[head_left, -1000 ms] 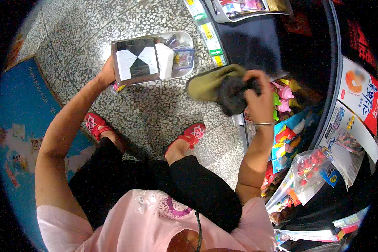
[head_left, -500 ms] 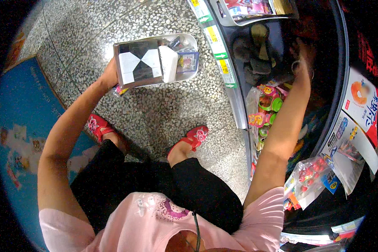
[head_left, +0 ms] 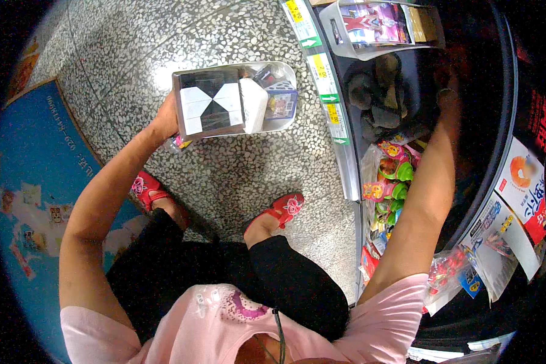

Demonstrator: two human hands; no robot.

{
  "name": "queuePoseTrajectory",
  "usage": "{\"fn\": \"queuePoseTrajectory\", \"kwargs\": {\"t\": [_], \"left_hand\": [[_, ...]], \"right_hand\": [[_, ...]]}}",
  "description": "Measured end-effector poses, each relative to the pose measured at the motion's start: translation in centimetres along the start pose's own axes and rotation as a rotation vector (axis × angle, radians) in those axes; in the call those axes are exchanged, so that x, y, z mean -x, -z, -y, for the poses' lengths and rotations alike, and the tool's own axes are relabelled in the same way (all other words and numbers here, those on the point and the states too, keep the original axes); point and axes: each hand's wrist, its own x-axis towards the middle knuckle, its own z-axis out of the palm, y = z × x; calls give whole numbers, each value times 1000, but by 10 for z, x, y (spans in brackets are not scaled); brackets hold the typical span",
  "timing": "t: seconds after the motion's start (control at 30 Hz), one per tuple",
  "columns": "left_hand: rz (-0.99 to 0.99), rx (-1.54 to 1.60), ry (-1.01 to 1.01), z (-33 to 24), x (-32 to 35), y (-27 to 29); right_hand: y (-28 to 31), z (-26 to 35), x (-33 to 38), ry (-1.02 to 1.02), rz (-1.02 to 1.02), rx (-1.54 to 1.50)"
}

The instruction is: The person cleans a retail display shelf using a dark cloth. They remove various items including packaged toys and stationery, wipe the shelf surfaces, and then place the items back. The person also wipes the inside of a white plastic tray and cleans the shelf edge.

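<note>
We see a black shelf [head_left: 416,85] carrying a pale tray [head_left: 379,54] of packets [head_left: 370,24], a loose dark bundle [head_left: 361,91] just beside it, and pink-and-green toys [head_left: 397,170] nearer to us

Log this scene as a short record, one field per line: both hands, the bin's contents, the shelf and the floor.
Left hand: holding the left end of the white bin
Right hand: extended over the dark shelf; too shadowed to tell its grip
Bin contents: black-and-white patterned box, white item, small packages
Shelf: grey-brown bundle, colourful toys
Floor: speckled; red shoes on it
</note>
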Motion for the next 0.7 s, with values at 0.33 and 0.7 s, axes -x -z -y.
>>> {"fn": "queuePoseTrajectory", "kwargs": {"t": [0.33, 0.7], "left_hand": [[-23, 19, 23, 5, -1, -4], [-57, 7, -158, 12, -2, -3]], "right_hand": [[29, -38, 28, -81, -9, 43], [36, 42, 93, -19, -182, 83]]}}
